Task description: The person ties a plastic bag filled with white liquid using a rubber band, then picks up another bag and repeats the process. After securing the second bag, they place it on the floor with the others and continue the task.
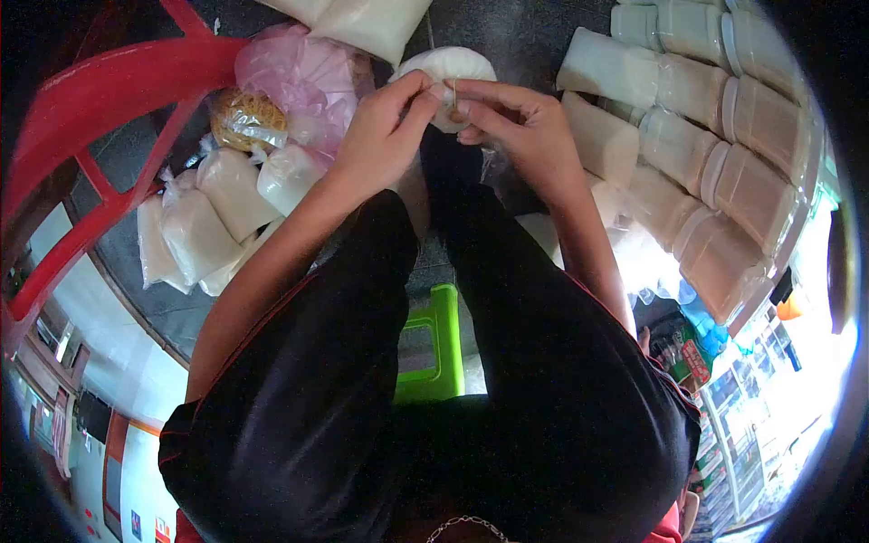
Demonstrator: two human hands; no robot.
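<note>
A clear plastic bag of white contents [448, 63] is at the top centre, with its gathered neck between my two hands. My left hand [391, 122] is closed, thumb and forefinger pinching at the neck. Close against it, my right hand [516, 122] is also closed, its thumb and fingers pinching at the same spot. A thin yellowish strand, like a rubber band, shows between the fingertips; its full shape is hidden. Left of my hands lies a clear packet of yellow rubber bands [249, 120] beside a pink plastic bag [303, 77].
Several filled clear bags [204, 222] lie on the dark tiled floor at left. Rows of pale plastic-wrapped packs [697, 136] are stacked at right. A red chair [136, 77] stands at upper left; a green stool [444, 344] is beneath me. More white bags [371, 23] lie at the top.
</note>
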